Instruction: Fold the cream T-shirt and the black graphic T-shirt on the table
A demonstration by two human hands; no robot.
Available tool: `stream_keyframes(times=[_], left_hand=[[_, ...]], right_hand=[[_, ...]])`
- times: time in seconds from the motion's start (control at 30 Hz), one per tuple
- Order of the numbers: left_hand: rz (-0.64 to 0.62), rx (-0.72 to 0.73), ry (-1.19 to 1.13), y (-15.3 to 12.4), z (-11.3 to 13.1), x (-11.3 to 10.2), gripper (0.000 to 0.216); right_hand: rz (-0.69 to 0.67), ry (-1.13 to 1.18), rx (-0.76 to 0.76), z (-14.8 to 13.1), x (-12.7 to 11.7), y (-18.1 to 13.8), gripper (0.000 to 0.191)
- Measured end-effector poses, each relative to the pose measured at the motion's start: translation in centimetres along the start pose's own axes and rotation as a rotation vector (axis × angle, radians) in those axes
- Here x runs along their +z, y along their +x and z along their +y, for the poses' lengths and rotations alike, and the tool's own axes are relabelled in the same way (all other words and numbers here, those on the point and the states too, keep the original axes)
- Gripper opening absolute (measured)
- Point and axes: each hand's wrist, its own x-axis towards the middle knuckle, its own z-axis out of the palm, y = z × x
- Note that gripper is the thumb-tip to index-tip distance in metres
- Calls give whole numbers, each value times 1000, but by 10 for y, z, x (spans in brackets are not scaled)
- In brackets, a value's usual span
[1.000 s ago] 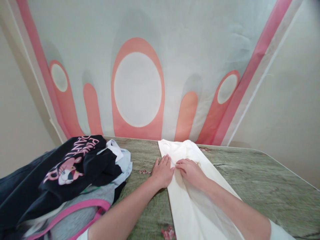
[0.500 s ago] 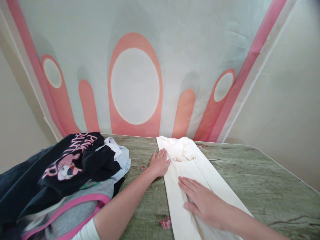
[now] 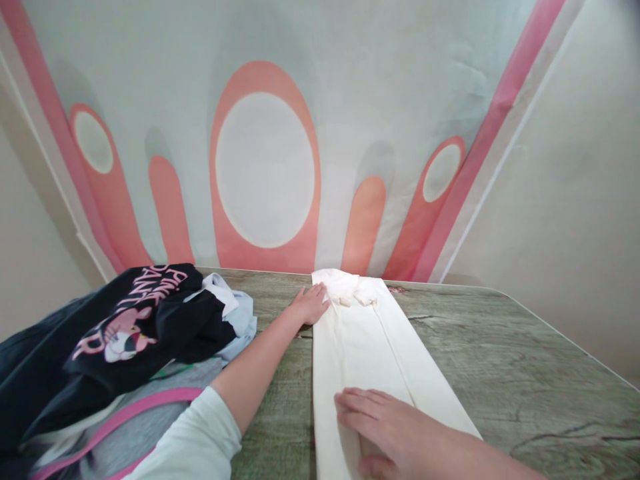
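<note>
A cream-white garment (image 3: 370, 347), folded into a long strip, lies on the wooden-patterned table from its far edge towards me. What kind of garment it is, I cannot make out. At its far end the cloth is bunched, perhaps at a collar or cuffs. My left hand (image 3: 311, 305) rests with extended fingers on the strip's far left edge. Nearer to me, my right hand (image 3: 383, 427) lies palm down over the cloth, its fingers stretched out and its thumb lower. Neither hand grips anything visible.
On the left side is a heap of clothes: a black printed top (image 3: 135, 320), a light blue piece (image 3: 243, 327), and a grey garment with pink trim (image 3: 135, 413). The table (image 3: 505, 360) meets a wall hanging (image 3: 340, 87) with pink shapes at its back edge.
My right hand has slid along the cloth towards me. My left hand has shifted slightly farther away along the left edge. The garment's strip looks flatter and straighter.
</note>
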Motion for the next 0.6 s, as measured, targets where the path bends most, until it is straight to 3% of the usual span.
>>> stream_keyframes(times=[0.1, 0.27, 0.37, 0.6], left_hand=[[-9, 6, 7, 11, -6, -3, 55], [28, -2, 31, 25, -12, -6, 51], [96, -21, 61, 25, -8, -9, 46], [161, 1, 103, -12, 21, -13, 33]], right_hand=[[48, -2, -1, 19, -9, -3, 50], [326, -111, 258, 98, -11, -2, 45], [372, -211, 321, 136, 0, 3, 51], [357, -252, 343, 145, 12, 9, 53]])
